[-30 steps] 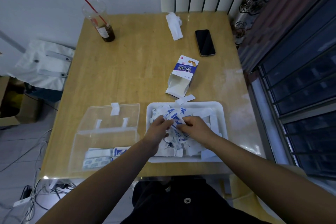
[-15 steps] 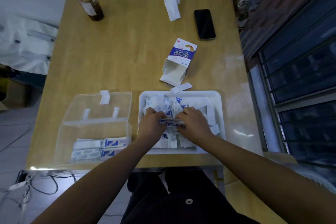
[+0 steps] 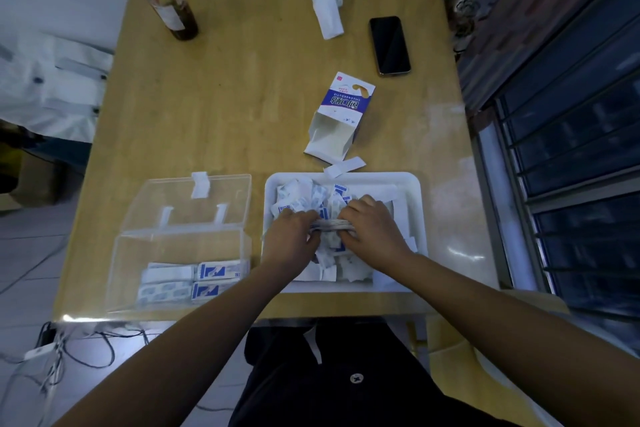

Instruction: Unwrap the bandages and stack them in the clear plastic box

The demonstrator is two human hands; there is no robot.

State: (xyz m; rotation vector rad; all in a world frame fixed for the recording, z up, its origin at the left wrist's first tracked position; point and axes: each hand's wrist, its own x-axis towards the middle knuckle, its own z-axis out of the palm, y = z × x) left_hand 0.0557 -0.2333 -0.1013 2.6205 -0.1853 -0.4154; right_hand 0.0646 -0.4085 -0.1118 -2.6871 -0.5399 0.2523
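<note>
Left hand (image 3: 291, 241), right hand (image 3: 372, 230): both over white tray (image 3: 415, 204). Fingers curled, clamped on opposite ends of 1 bandage stack (image 3: 332, 225). Loose wrappers (image 3: 301, 196) heaped in tray. Clear plastic box (image 3: 187, 204) just left of tray, lid open. Stored bandages (image 3: 194, 282) lie in 2 rows at near end. Carton (image 3: 341, 118) beyond tray.

Two hands (image 3: 289, 243) (image 3: 372, 229); one bandage stack (image 3: 330, 225); one tray (image 3: 381, 178); one clear box (image 3: 180, 246).
</note>
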